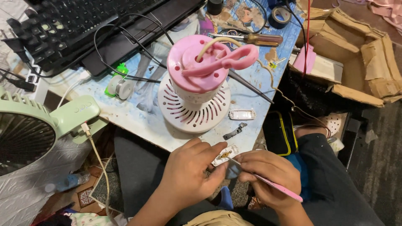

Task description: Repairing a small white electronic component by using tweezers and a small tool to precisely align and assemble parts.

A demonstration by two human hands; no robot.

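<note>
Switch shell, small, light, brittle plastic, sits pinched by left-hand fingers at its edges; right hand grips tweezers.

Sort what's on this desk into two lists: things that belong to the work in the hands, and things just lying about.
In the work:
left hand holding small white switch piece
right hand with pink-handled tool
pink and white fan body
white cover plate
small metal clip

Lying about:
screwdriver
tape roll
keyboard
green desk fan
torn cardboard box
</note>
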